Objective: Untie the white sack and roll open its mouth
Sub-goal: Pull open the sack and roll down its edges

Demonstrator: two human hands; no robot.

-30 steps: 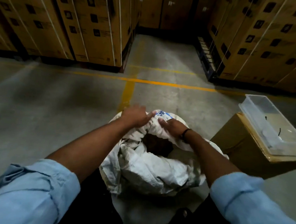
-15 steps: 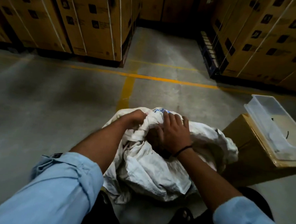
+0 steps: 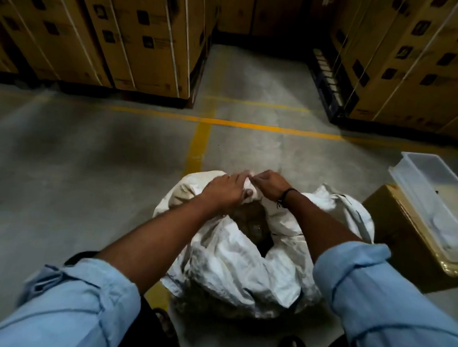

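The white woven sack [image 3: 243, 265] stands on the concrete floor between my feet. Its mouth gapes in the middle, and dark brownish contents [image 3: 251, 223] show inside. My left hand [image 3: 225, 190] and my right hand [image 3: 271, 185] meet at the far rim of the mouth. Both pinch the same bunched fold of white cloth there. A dark band circles my right wrist. My forearms cross over the sack's left and right sides and hide parts of the rim.
A brown cardboard box [image 3: 406, 237] stands to the sack's right with a clear plastic tray [image 3: 435, 204] on top. Stacked strapped cartons [image 3: 124, 32] line the back left and back right [image 3: 417, 64]. Yellow lines [image 3: 225, 123] mark the floor.
My right hand has lifted off the sack's middle and gone to the far rim. Both hands now grip the cloth side by side, and the mouth shows open again.
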